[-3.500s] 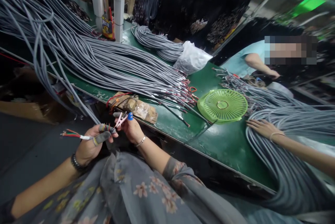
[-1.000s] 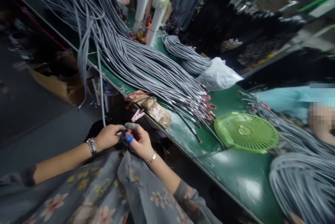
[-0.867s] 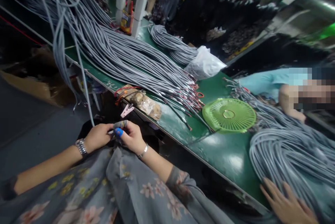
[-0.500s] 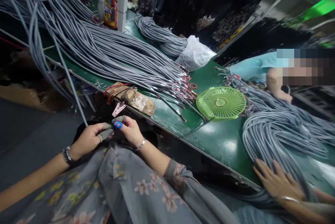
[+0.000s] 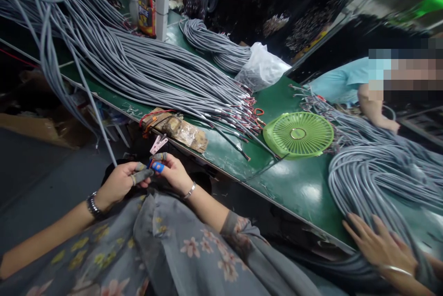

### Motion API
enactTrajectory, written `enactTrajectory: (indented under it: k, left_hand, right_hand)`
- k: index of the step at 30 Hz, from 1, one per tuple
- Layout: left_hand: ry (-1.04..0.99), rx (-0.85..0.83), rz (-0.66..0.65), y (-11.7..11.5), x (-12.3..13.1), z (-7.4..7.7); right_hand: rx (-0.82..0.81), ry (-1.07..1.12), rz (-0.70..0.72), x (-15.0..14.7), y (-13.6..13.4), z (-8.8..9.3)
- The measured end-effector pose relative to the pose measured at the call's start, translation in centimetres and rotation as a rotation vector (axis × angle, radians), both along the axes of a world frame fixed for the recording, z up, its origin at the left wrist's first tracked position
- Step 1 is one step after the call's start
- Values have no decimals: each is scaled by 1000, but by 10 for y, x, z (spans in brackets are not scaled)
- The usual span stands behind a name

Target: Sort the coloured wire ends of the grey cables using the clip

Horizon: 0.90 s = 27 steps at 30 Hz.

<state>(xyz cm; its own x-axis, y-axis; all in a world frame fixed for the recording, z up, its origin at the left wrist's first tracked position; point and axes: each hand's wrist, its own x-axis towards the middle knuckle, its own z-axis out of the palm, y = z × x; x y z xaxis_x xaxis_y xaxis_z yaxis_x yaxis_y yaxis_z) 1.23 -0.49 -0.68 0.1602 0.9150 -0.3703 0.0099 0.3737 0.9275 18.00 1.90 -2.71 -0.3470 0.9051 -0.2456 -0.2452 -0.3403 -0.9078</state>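
Head view; clock directions taken from where the two hands meet.

Left hand (image 5: 117,184), grey cots on thumb and finger: narrow, fingertips pinched on thin red and blue wires (image 5: 151,163). Right hand (image 5: 175,175), blue wrap on the thumb: also narrow, tips on the same wires, which lie between the hands in front of the lap and are mostly hidden by the fingers. A single grey round cable (image 5: 104,134) meets the left hand and runs off toward 11 o'clock; its join to the wires cannot be seen.

Pale pink clip (image 5: 159,145): 1 o'clock, just beyond the right fingertips. Brown tape-wrapped block (image 5: 183,132): 2 o'clock, at the edge of the green counter (image 5: 277,178). Long bundle of grey cables (image 5: 166,79): 12 o'clock. Round green plastic fan (image 5: 298,133): near 3 o'clock. Co-worker's hand (image 5: 384,247): between 3 and 4 o'clock, resting on coiled grey cables (image 5: 363,176).
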Motion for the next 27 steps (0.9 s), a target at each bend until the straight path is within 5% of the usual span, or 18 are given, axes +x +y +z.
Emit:
enactTrajectory:
  k: [15,22,27]
  left_hand:
    - [-16,-64,-49,4,0,6]
    - [-153,-114,251,-1,7,7]
    - [-254,-189,345,1,8,13]
  right_hand:
    - [127,-140,47,-3,9,1]
    - [84,-124,25,-6,6,2]
    - [160,-150,-9,-6,1,1]
